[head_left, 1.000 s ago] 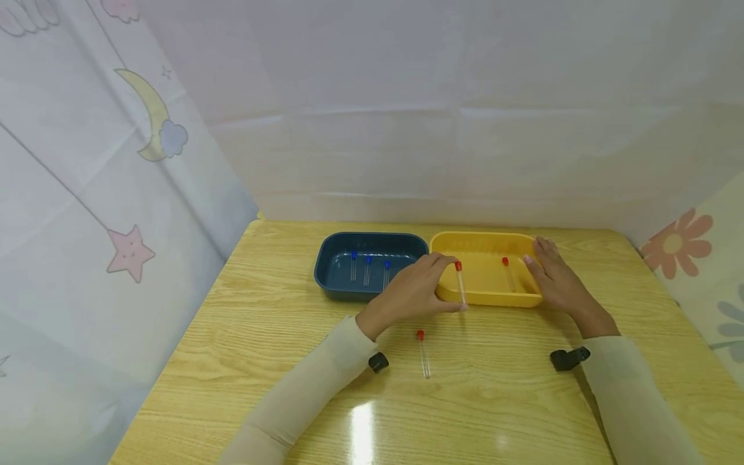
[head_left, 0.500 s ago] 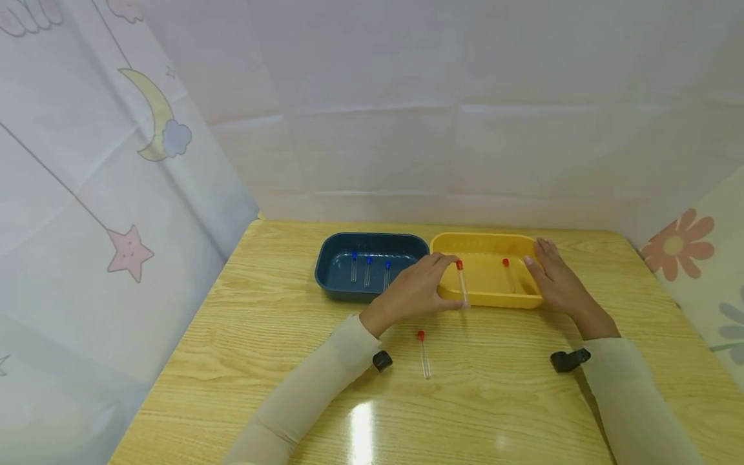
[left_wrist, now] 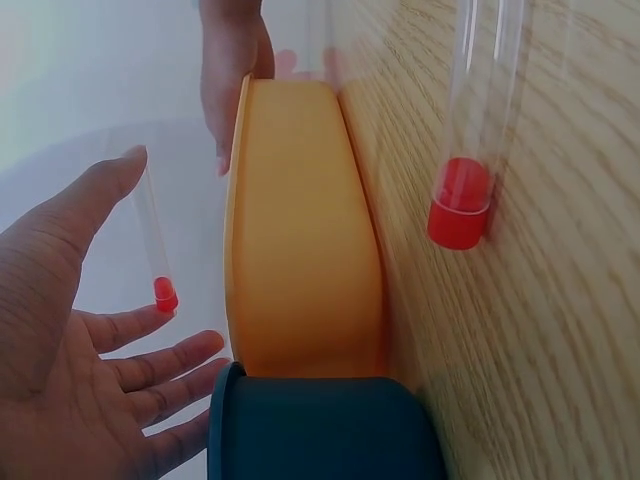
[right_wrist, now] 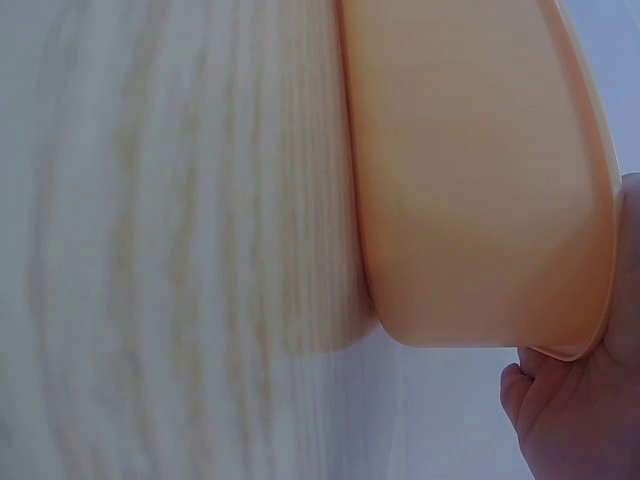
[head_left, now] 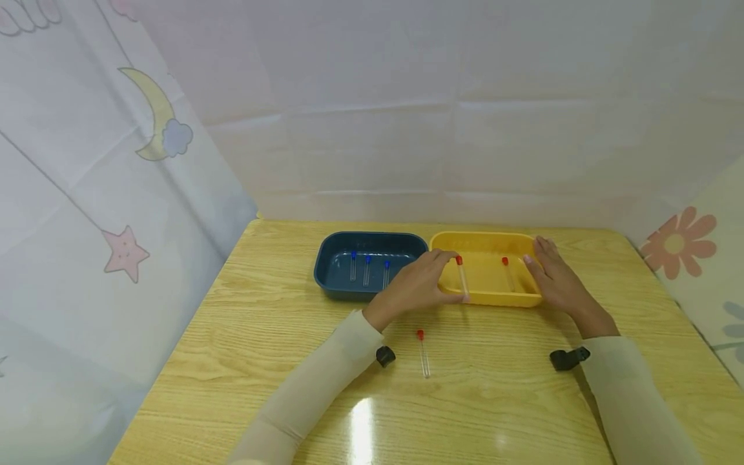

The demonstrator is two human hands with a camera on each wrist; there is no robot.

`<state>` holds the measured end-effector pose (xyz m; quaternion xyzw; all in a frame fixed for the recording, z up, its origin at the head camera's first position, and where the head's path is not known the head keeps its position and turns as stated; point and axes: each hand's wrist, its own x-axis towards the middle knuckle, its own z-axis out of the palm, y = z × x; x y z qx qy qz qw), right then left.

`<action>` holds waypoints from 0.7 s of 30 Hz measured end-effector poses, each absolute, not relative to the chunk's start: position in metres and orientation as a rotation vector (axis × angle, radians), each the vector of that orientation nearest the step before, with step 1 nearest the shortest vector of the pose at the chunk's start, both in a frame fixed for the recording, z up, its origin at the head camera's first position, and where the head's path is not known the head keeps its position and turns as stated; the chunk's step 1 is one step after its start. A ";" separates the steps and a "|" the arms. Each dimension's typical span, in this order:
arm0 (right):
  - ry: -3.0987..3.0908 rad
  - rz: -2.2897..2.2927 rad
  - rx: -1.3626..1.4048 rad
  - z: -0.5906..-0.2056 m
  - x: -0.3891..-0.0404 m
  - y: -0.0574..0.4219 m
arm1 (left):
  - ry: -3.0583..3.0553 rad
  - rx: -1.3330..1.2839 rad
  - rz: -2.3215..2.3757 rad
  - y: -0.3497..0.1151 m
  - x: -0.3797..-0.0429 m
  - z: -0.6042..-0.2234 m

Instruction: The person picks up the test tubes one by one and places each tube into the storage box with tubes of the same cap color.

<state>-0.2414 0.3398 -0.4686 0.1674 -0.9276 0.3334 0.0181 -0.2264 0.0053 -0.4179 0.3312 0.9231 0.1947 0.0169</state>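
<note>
My left hand (head_left: 414,282) pinches a clear test tube with a red cap (head_left: 462,274) end to end, thumb at its base and a fingertip at the cap. The tube is above the front rim of the yellow tray (head_left: 488,299). In the left wrist view the red cap (left_wrist: 165,295) points down and the other fingers spread apart. My right hand (head_left: 560,284) holds the tray's right end, thumb at the inside of the rim; the right wrist view shows its fingers (right_wrist: 515,395) curled outside. A second red-capped tube (head_left: 508,274) lies in the tray.
Left of the yellow tray stands a dark blue tray (head_left: 343,296) with 3 blue-capped tubes (head_left: 367,271) in it. Another red-capped tube (head_left: 423,354) lies on the wooden table (head_left: 261,342) in front. A printed cloth (head_left: 372,148) hangs behind.
My left hand has risen slightly towards the yellow tray, carrying the red-capped tube. The right hand and both trays stay in place.
</note>
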 end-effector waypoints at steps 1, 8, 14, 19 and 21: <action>-2.885 1.034 0.515 -0.469 -0.242 0.340 | 2.864 1.028 0.615 0.005 -0.227 -0.418; -2.895 1.029 0.500 -0.470 -0.242 0.340 | 2.866 1.009 0.607 0.007 -0.231 -0.420; -2.894 1.030 0.502 -0.469 -0.241 0.340 | 2.875 1.005 0.595 0.008 -0.233 -0.419; -2.893 1.030 0.500 -0.468 -0.241 0.340 | 2.860 1.025 0.623 0.008 -0.234 -0.417; -2.895 1.031 0.496 -0.469 -0.242 0.340 | 2.851 1.027 0.630 0.008 -0.235 -0.417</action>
